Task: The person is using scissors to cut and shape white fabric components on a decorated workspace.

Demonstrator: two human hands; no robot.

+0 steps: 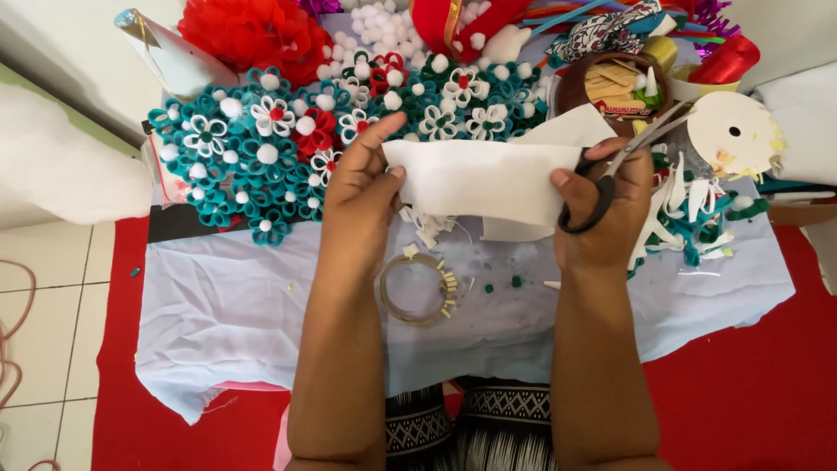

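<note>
The left hand (362, 187) pinches the left edge of a white felt sheet (484, 179) between thumb and fingers, holding it flat above the pale cloth (227, 305) on the table. The right hand (606, 205) closes on the sheet's right edge while 2 fingers sit in the black scissors (610, 170); the blades look nearly shut, though it's hard to tell. The sheet seems light, soft and floppy, so gripping both edges taut suits it best.

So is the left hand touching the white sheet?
Touching. The head view shows the left hand pinching the edge of the white sheet, with the thumb lying on its left end and no gap between them.
</note>
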